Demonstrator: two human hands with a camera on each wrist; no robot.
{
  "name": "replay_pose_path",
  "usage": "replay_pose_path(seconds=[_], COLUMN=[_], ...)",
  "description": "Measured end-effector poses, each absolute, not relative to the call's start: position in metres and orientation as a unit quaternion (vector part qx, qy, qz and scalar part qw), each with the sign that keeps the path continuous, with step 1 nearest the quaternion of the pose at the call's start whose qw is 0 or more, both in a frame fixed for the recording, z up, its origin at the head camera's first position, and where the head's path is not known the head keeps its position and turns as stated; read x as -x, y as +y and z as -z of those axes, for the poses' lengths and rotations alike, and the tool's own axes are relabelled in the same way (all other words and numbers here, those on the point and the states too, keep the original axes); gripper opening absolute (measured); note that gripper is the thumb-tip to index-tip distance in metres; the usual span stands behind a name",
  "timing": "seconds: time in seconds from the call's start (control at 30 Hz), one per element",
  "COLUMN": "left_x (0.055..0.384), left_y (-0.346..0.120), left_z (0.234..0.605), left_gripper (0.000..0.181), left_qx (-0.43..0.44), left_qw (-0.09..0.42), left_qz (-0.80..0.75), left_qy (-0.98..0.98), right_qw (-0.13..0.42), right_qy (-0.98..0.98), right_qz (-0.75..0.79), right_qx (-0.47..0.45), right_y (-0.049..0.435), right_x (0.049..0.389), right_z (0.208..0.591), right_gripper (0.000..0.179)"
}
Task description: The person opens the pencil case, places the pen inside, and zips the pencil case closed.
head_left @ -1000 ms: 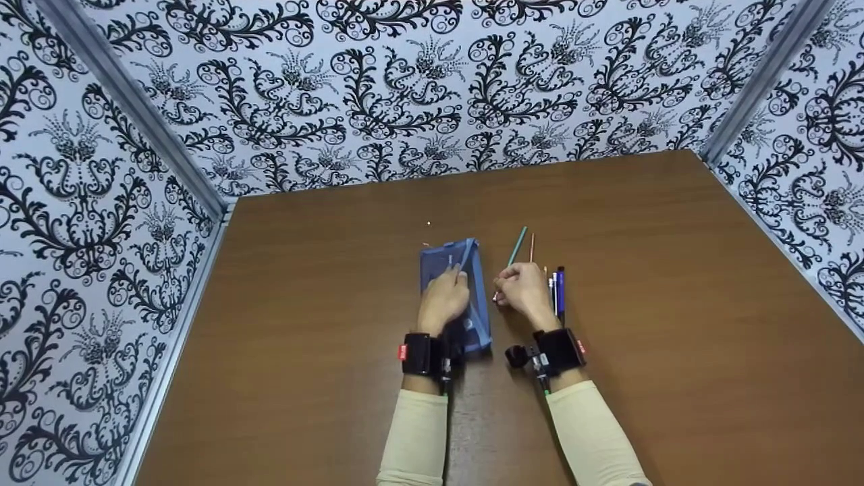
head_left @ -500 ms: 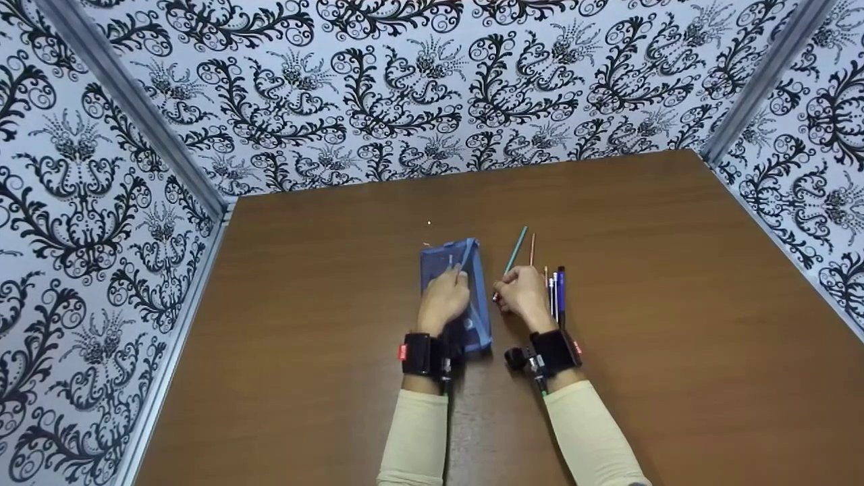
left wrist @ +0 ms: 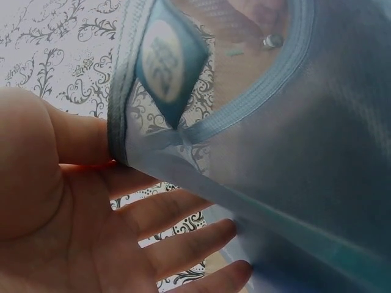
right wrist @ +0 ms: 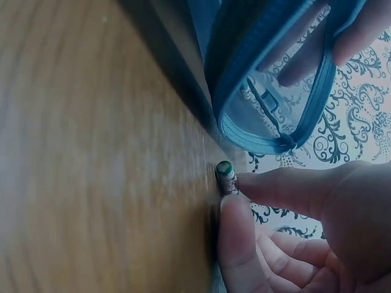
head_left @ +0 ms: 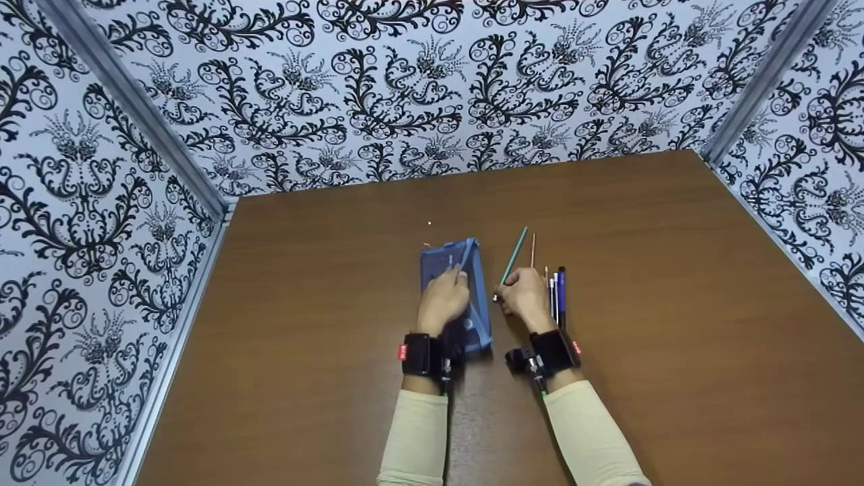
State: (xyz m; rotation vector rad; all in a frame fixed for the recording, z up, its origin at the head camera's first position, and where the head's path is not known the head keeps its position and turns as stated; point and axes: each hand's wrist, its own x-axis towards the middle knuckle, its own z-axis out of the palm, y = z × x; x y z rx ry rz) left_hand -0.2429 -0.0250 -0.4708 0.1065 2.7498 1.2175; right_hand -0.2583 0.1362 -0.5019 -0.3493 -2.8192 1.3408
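Note:
A blue mesh pencil case [head_left: 480, 317] with a zip lies on the brown table, its mouth gaping toward the right in the right wrist view. My left hand [head_left: 445, 300] pinches its zip edge between thumb and forefinger; the other fingers [left wrist: 189, 247] spread behind the mesh. Just right of the case, my right hand [head_left: 526, 293] pinches a teal pencil [head_left: 515, 256] near its eraser end, thumb and forefinger closing on the metal band. That eraser end [right wrist: 225, 170] sits just outside the case's mouth. The pencil's far end points away toward the back wall.
A thin brownish pencil [head_left: 533, 248] lies beyond my right hand. To its right are a blue pen [head_left: 561, 293] and white pens or pencils [head_left: 553, 290] side by side. Patterned panels [head_left: 405, 88] wall the table at the back and sides.
My right hand has shifted slightly toward me and now pinches the teal pencil's end, with more of its length showing. The left hand and pencil case stay put.

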Motion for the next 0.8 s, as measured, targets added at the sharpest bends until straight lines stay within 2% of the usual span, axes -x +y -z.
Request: replay_pose_path(seconds=[0.1, 0.27, 0.47, 0.67, 0.8], left_x=[0.243, 0.244, 0.244, 0.245, 0.245], left_y=[-0.025, -0.024, -0.024, -0.024, -0.025], left_z=[0.471, 0.471, 0.472, 0.473, 0.473], left_gripper=[0.05, 0.049, 0.05, 0.05, 0.05], left_qx=[-0.037, -0.033, -0.029, -0.028, -0.031], left_qw=[0.067, 0.066, 0.07, 0.075, 0.075], left_qz=[-0.404, -0.408, -0.41, -0.411, -0.409], left_qy=[0.912, 0.91, 0.909, 0.908, 0.909], right_qw=[-0.009, -0.075, -0.134, -0.185, -0.212], right_qy=[-0.899, -0.877, -0.884, -0.877, -0.881], right_qz=[-0.426, -0.464, -0.437, -0.433, -0.415], right_qx=[0.105, 0.102, 0.101, 0.099, 0.084], right_y=[0.138, 0.143, 0.146, 0.147, 0.15], right_x=[0.257, 0.258, 0.258, 0.254, 0.252], right_z=[0.5, 0.493, 0.488, 0.484, 0.481], right_gripper=[0.014, 0.014, 0.019, 0.035, 0.028])
